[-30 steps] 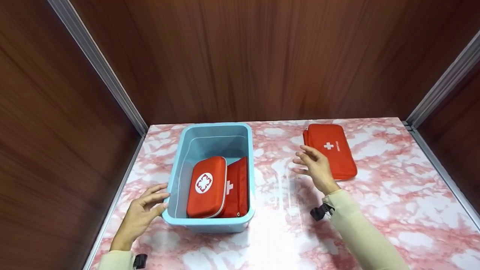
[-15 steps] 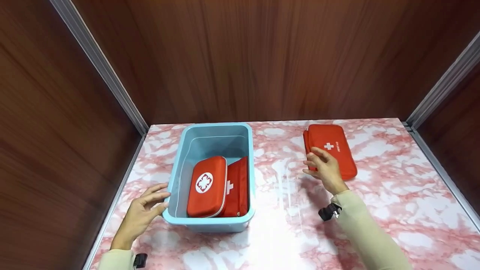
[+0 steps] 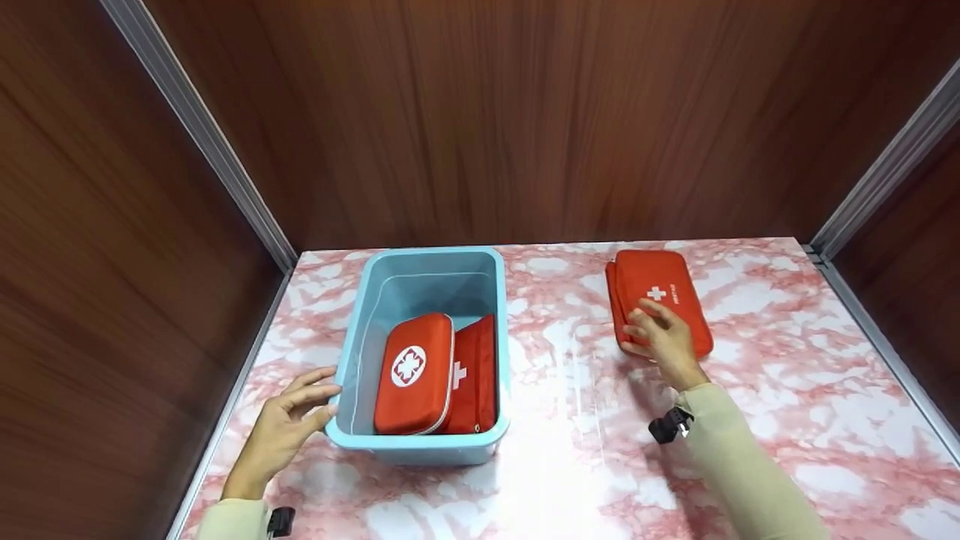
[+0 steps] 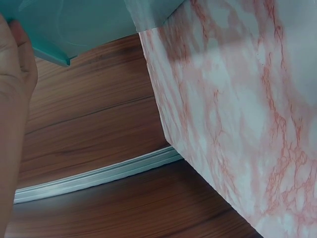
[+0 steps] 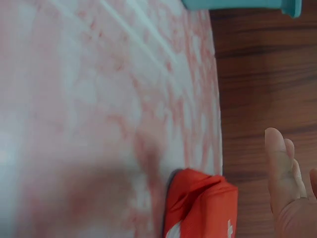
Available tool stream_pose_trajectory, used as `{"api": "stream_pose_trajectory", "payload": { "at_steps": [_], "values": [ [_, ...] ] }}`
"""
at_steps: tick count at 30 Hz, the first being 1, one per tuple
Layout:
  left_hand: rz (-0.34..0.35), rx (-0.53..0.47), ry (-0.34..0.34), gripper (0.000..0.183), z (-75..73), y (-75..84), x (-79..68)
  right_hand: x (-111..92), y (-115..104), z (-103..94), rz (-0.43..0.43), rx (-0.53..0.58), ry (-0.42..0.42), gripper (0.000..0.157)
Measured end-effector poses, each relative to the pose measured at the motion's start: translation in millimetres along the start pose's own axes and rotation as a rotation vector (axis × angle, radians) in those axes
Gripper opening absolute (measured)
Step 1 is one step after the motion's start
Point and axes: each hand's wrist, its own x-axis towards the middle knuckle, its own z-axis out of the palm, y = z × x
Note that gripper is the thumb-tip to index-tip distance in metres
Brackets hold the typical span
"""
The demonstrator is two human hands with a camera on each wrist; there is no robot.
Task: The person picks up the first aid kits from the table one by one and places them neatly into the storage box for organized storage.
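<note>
On the table's left half stands a light-blue plastic bin. Inside it, a red first aid case with a white oval emblem leans against a red first aid pouch bearing a white cross. My left hand has its fingertips at the bin's left rim, fingers loosely bent; in the left wrist view the same hand is beside the rim. My right hand, fingers loosely bent and holding nothing, hovers over the near part of another red first aid pouch lying flat on the table.
A pink-and-white marbled table carries everything. Dark wooden panels close off the back and both sides, with metal rails at the corners. Clear tape strips lie between the bin and the pouch on the table.
My right hand has moved right and slightly toward me, from the pouch's left side to over its near part. The left hand and the bin have stayed in place.
</note>
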Motion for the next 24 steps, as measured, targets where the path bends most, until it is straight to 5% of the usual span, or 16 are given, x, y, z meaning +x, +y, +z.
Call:
{"api": "stream_pose_trajectory", "payload": {
  "at_steps": [24],
  "values": [
    [0.059, -0.003, -0.001, 0.025, 0.3, -3.5, 0.1, 3, 11, -45.1, 0.027, -0.074, 0.126, 0.065]
  ]
}}
